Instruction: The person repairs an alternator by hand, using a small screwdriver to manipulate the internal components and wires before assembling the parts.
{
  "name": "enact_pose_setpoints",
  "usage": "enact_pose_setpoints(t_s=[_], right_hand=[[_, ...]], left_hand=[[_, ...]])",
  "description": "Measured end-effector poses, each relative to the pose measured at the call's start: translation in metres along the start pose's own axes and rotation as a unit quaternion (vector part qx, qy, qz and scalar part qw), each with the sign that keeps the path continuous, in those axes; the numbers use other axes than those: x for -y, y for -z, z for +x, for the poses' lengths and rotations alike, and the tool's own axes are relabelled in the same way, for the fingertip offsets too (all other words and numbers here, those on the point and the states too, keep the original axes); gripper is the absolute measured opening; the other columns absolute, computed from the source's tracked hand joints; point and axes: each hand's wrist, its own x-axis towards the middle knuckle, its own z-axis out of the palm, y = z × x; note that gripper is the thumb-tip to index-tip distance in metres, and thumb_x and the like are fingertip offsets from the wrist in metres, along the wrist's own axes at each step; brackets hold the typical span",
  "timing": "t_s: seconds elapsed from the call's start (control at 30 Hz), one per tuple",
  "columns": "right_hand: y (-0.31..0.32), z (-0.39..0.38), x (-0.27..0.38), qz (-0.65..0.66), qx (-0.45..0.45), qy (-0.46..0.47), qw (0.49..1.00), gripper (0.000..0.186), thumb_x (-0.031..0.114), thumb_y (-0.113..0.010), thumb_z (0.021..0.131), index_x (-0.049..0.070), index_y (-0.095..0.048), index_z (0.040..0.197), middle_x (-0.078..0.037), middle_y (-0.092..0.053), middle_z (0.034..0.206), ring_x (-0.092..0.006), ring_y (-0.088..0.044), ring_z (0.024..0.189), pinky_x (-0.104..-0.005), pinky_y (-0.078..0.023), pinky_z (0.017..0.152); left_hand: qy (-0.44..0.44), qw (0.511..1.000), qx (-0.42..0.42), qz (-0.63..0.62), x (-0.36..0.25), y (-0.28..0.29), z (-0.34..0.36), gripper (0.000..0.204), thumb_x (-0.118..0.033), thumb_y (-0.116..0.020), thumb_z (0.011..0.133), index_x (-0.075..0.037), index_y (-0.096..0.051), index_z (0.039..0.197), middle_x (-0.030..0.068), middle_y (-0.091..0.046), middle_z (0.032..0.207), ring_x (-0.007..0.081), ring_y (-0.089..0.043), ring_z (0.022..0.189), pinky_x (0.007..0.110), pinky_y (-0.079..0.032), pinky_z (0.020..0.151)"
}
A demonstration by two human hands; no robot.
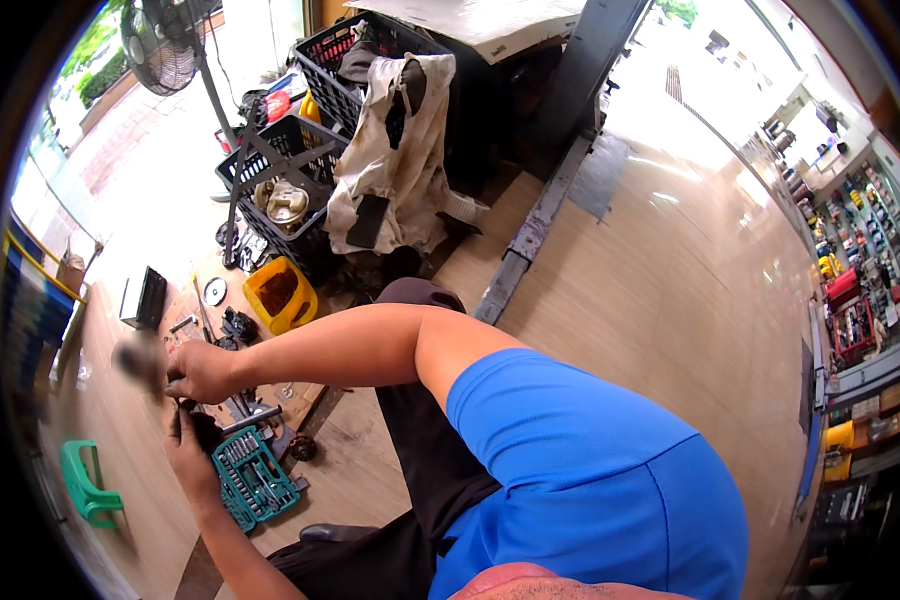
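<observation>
The right hand (pixel 208 373) is curled, the left hand (pixel 187 450) bent close beside it; I cannot tell what they grasp. A blurred dark shape (pixel 138 358) sits just beyond. A slipping grip could lose small pieces; lowering the left hand might knock the open socket case (pixel 257 480) nearby.

workshop, with socket set (pixel 255 478) and stocked shelves (pixel 865 235)

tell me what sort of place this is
Probably a repair workshop: a teal socket set lies open, a black crate holds loose parts, and a yellow container looks stained dark inside.
</observation>
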Motion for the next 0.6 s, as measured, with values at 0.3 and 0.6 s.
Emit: enact_pose_setpoints(t_s=[0.3,0.6], right_hand=[[-0.006,-0.006,-0.002,0.049,-0.052,-0.039,0.997,0.012,0.011,-0.069,0.083,0.001,-0.070,0.089,-0.022,-0.067,0.090,-0.0374,-0.065,0.087,-0.0413,-0.051,0.080],[-0.006,-0.009,0.014,-0.009,-0.042,-0.153,0.987,0.018,0.017,-0.068,0.085,0.000,-0.071,0.088,-0.024,-0.067,0.092,-0.0406,-0.064,0.092,-0.0427,-0.051,0.082]], left_hand=[[-0.001,0.998,0.055,0.011,0.018,0.011,0.006,0.027,-0.027,-0.053,0.103,-0.002,-0.063,0.107,0.0023,-0.064,0.077,0.0099,-0.057,0.063,0.025,-0.047,0.058],[-0.215,0.895,-0.148,0.361,0.021,-0.017,0.007,0.028,-0.018,-0.052,0.102,0.006,-0.065,0.106,0.0083,-0.065,0.076,0.0142,-0.061,0.064,0.032,-0.047,0.059]])
